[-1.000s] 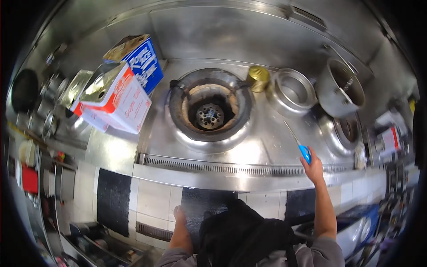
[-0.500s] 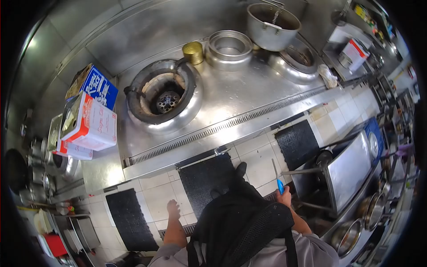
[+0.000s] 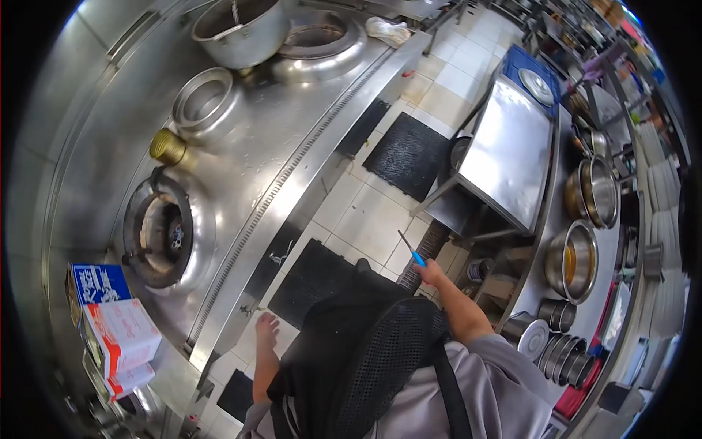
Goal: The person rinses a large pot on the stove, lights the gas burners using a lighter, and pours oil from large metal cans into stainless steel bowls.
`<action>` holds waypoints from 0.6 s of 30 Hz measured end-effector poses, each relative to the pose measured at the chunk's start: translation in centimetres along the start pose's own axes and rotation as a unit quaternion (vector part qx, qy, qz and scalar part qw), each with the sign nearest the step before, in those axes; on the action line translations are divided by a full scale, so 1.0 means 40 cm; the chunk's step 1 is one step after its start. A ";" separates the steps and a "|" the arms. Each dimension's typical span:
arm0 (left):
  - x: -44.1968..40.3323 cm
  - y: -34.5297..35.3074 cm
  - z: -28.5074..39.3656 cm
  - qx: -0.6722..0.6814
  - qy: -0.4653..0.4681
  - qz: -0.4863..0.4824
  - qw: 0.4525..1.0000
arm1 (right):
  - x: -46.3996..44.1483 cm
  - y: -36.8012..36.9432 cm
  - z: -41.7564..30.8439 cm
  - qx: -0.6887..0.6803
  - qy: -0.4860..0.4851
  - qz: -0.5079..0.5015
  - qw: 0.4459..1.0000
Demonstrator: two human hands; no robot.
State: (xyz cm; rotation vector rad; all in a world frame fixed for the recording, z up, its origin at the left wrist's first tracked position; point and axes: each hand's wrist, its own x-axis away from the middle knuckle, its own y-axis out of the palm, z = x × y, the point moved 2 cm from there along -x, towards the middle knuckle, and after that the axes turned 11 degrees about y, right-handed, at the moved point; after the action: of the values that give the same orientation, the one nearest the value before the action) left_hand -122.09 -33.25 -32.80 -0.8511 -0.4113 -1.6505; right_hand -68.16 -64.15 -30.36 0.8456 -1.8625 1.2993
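My right hand (image 3: 431,273) is closed around the blue handle of a narrow blue-handled tool (image 3: 417,256). Its thin metal end points up and away from me; it looks like a slim knife, but the exact kind is too small to tell. Low at my left side, my left hand (image 3: 268,331) hangs with fingers apart and nothing in it. It is close to the front edge of the steel wok range (image 3: 292,157), with a black floor mat (image 3: 311,274) on the tiles beyond it.
A large pot (image 3: 241,40), a burner ring (image 3: 157,234) and a gold tin (image 3: 167,147) are on the range. Oil boxes (image 3: 128,333) stand at its near end. To my right are a steel table (image 3: 508,146), a blue crate (image 3: 512,66) and metal bowls (image 3: 570,263).
My view has turned to the right, so the range has shifted left and the counter of bowls shows more. The blue-handled tool stays in my right hand; my left hand stays empty.
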 end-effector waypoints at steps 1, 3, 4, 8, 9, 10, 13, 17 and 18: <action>-0.005 0.022 0.043 -0.002 0.019 -0.003 1.000 | 0.014 -0.013 -0.010 -0.039 0.006 0.006 0.999; -0.012 0.050 0.118 -0.007 0.045 -0.018 0.999 | -0.001 -0.021 0.001 -0.062 0.014 0.000 0.998; -0.019 0.070 0.146 -0.014 0.046 -0.019 0.999 | -0.008 -0.028 0.004 -0.071 0.017 -0.004 0.997; -0.011 0.169 0.202 -0.017 0.047 -0.024 0.998 | -0.074 -0.053 0.051 -0.055 -0.027 0.042 0.997; 0.001 0.184 0.198 -0.004 0.056 -0.028 0.998 | -0.141 -0.049 0.090 -0.033 -0.061 0.064 0.996; -0.010 0.196 0.175 -0.005 0.064 -0.029 0.998 | -0.157 -0.056 0.101 -0.096 -0.051 -0.001 0.994; -0.017 0.209 0.129 -0.101 0.097 -0.075 0.987 | -0.148 -0.098 0.089 -0.126 -0.086 -0.006 0.988; 0.004 0.182 0.117 -0.104 0.141 -0.009 0.984 | -0.241 -0.105 0.015 -0.050 -0.089 -0.020 0.995; 0.013 0.154 0.115 -0.122 0.151 0.022 0.981 | -0.253 -0.102 -0.008 -0.039 -0.083 -0.016 0.996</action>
State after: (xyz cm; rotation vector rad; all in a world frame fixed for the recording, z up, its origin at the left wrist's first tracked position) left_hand -114.86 -32.13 -30.40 -0.7645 0.0203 -1.7775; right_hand -59.29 -63.82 -36.69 0.9614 -2.0065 1.1593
